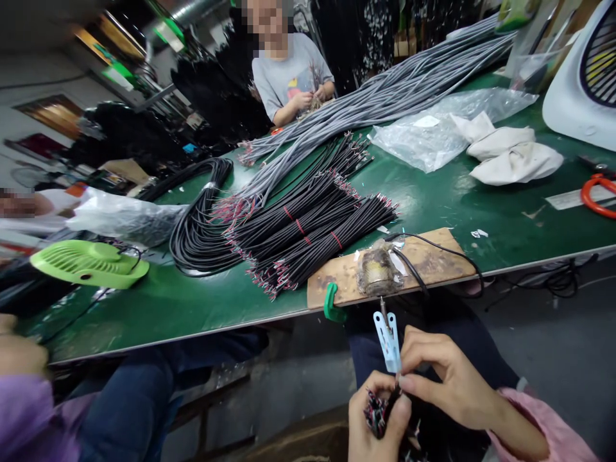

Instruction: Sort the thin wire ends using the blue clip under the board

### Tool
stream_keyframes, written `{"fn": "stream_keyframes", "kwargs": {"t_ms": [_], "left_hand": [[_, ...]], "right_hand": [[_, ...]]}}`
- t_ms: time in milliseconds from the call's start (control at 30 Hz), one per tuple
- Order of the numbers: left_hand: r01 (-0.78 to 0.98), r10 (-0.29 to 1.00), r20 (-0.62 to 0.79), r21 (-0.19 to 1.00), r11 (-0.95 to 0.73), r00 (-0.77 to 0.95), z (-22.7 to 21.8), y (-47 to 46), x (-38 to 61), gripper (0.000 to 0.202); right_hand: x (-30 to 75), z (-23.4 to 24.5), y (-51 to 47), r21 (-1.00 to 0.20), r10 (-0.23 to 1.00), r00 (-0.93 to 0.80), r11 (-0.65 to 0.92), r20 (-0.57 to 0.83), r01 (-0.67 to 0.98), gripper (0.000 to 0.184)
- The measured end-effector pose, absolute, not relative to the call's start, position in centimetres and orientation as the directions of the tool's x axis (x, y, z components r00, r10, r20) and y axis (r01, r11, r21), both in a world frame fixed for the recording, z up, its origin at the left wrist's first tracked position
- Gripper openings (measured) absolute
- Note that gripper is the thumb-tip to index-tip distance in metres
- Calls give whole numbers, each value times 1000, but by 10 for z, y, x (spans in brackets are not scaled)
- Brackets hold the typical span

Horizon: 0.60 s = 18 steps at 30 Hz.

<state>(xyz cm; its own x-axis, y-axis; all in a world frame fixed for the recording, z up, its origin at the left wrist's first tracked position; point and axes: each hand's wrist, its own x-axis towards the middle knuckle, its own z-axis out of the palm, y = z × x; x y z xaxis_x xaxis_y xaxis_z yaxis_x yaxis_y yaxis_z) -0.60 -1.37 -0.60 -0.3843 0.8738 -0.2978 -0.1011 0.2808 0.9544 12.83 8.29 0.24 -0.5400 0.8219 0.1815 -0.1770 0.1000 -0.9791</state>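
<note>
Head view from here: below the near edge of the desk, the light-blue clip slants lengthwise down to the nearer right fingers, pinched closed on a black cable, left fingers curled round the wire bundle just beneath.

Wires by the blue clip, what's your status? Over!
Left hand: gripping wire bundle, cut ends showing. Right hand: pinched by lower end of light-blue clip, exact hold unclear. Clip crowding close to both hands.
</note>
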Motion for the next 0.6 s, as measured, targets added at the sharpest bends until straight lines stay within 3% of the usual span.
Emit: {"fn": "stream_keyframes", "kwargs": {"t_ms": [167, 300, 400, 467, 600], "left_hand": [[25, 881, -125, 988, 152, -456, 2, 3, -2, 33], [23, 887, -152, 983, 180, -435, -1, 2, -7, 38], [-86, 890, -258, 966, 244, -375, -2, -4, -13, 37], [-115, 888, -297, 955, 274, -352, 0, -6, -15, 34], [-5, 902, -227, 970, 242, -367, 2, -4, -7, 34]], "right_hand": [[124, 0, 71, -980, 879, -438, 134, 187, -149, 20], [123, -6, 73, -955, 855, -518, -133, 25, -267, 28], [127, -10, 77, -925, 832, -554, -230, -26, -303, 28], [129, -11, 78, -928, 851, -525, -220, -31, -302, 27], [128, -3, 76, -968, 863, -504, -93, 37, -232, 21]]}}
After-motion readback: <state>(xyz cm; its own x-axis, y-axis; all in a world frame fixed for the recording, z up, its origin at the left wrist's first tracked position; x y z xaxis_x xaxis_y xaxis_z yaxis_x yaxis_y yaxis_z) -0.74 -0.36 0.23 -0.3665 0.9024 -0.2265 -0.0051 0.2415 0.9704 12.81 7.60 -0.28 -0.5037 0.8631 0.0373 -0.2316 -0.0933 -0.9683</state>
